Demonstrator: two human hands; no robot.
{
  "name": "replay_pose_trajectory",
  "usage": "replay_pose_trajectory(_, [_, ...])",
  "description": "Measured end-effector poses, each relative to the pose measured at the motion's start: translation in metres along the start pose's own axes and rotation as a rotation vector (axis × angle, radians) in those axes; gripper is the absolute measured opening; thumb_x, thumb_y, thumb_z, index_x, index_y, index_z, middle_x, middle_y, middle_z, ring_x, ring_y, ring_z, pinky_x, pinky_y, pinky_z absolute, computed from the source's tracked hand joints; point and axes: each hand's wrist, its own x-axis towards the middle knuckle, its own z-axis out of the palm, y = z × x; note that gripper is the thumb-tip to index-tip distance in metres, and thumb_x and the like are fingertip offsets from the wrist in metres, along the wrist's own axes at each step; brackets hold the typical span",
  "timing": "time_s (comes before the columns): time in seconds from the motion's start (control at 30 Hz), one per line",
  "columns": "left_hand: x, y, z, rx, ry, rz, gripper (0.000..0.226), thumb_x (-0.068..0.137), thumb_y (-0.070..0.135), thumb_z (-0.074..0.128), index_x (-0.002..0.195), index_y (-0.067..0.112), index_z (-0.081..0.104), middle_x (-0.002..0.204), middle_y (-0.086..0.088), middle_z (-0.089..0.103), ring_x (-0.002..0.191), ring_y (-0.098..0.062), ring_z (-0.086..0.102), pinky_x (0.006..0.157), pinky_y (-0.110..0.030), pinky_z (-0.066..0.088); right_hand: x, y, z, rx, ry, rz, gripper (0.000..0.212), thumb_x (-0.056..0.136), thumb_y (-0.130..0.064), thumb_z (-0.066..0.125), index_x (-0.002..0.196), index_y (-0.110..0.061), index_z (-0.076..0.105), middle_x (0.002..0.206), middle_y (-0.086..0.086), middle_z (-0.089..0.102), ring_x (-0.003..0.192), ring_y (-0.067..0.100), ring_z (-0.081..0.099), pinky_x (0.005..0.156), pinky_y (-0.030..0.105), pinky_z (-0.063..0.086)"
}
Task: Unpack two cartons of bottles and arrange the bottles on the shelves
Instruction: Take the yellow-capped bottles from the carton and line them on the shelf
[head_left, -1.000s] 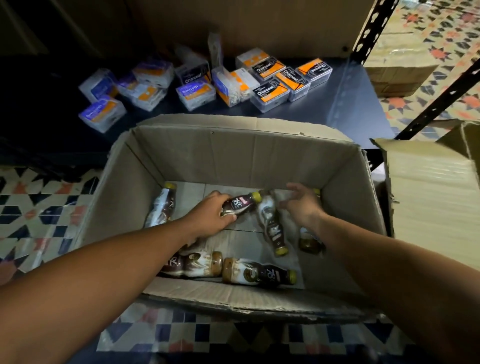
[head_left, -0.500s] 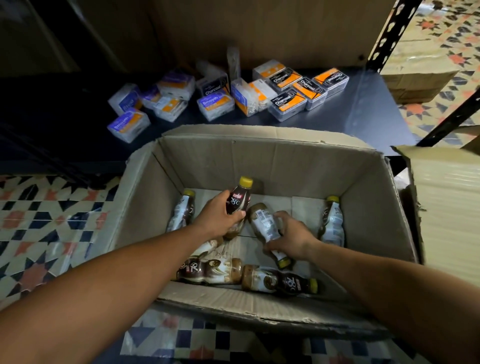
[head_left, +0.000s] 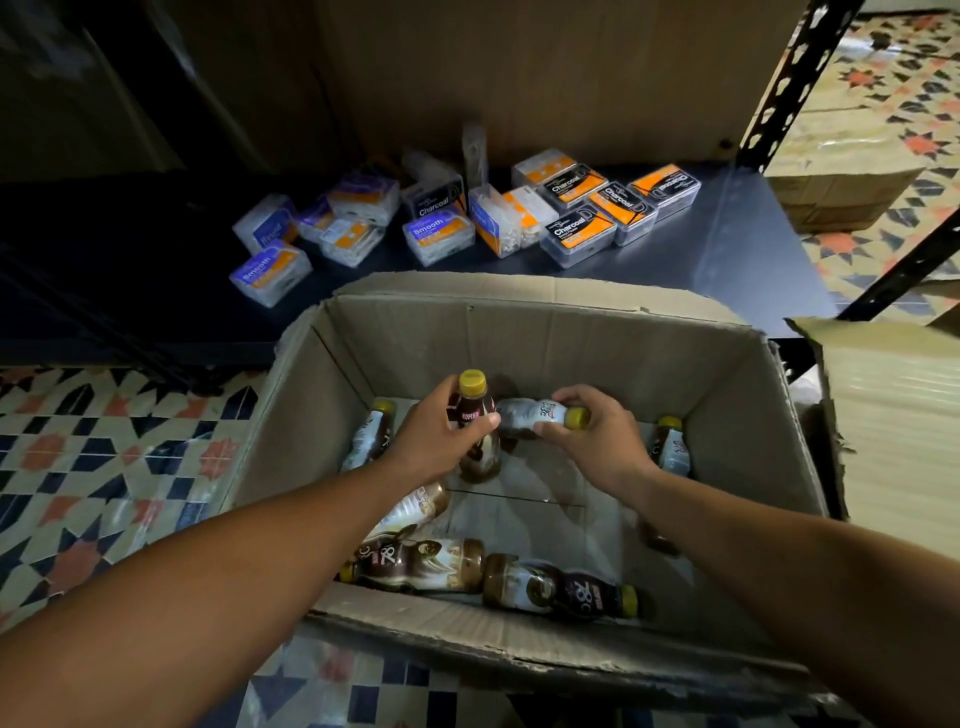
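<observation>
An open cardboard carton (head_left: 550, 338) stands on the floor in front of me. Inside it, my left hand (head_left: 441, 439) grips an upright brown coffee bottle (head_left: 475, 415) with a yellow cap. My right hand (head_left: 597, 441) holds a second bottle (head_left: 530, 415) sideways, cap to the right, its base next to the first bottle. Several more bottles lie on the carton's floor: one leans at the left wall (head_left: 366, 439), one stands at the right wall (head_left: 672, 449), two lie along the near edge (head_left: 421, 564) (head_left: 561, 587). The dark low shelf (head_left: 727, 249) lies just behind the carton.
Several small floss-pick boxes (head_left: 576, 228) labelled Charcoal and Smooth are scattered on the shelf. A black shelf upright (head_left: 789, 73) rises at the right. A second carton (head_left: 898, 415) stands at the right, another (head_left: 841, 192) farther back. Patterned tiles (head_left: 104, 467) cover the floor.
Both hands have risen inside the carton. My left hand has stood its bottle upright. My right hand has picked up the bottle that lay in the middle and turned it sideways.
</observation>
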Motion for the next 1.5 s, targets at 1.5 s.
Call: replay_pose_trajectory(1.5, [-0.034, 0.327, -0.125, -0.098, 0.209, 0.650, 0.027, 0.080, 0.025, 0.083, 0.104, 0.022, 0.074, 0.097, 0.006, 0.076, 0.092, -0.006, 0.071, 0.083, -0.019, 0.054, -0.054, -0.283, -0.189, 0.285, 0.142, -0.639, 0.039, 0.075, -0.004, 0.087, 0.107, -0.019, 0.070, 0.092, 0.001, 0.078, 0.085, 0.011, 0.073, 0.083, 0.028, 0.060])
